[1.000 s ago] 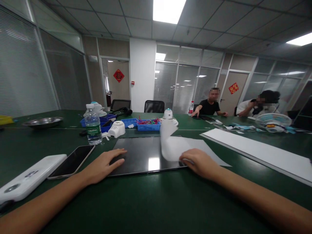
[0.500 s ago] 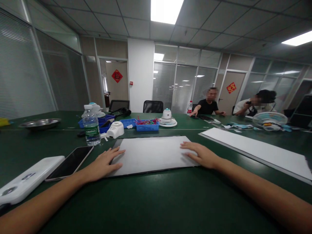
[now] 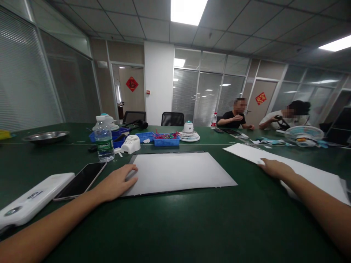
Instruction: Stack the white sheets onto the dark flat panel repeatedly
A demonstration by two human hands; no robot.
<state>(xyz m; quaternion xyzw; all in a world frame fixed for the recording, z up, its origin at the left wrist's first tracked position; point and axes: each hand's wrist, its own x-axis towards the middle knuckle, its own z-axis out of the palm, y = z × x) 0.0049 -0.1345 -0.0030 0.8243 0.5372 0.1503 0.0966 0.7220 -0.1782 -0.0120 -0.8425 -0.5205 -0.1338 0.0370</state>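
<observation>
A white sheet (image 3: 181, 171) lies on a dark-edged board in front of me on the green table (image 3: 175, 226). My left hand (image 3: 117, 182) rests on its left edge, thumb and fingers apart, holding nothing. My right hand (image 3: 276, 170) is at the near edge of a long stack of white sheets (image 3: 315, 179) on the right. Its fingertips touch the top sheet near the edge, and the thumb is hidden, so its grip cannot be made out.
Left of my left hand lie a phone (image 3: 82, 180) and a white device (image 3: 35, 199). Beyond stand a water bottle (image 3: 104, 140), blue trays (image 3: 166, 140), white fan parts (image 3: 188, 133) and a metal dish (image 3: 46, 137). Two people sit across the table at the right.
My right hand has left the middle sheet and moved right to the long stack. My left hand has stayed nearly in place. One person across the table has raised a hand towards the face.
</observation>
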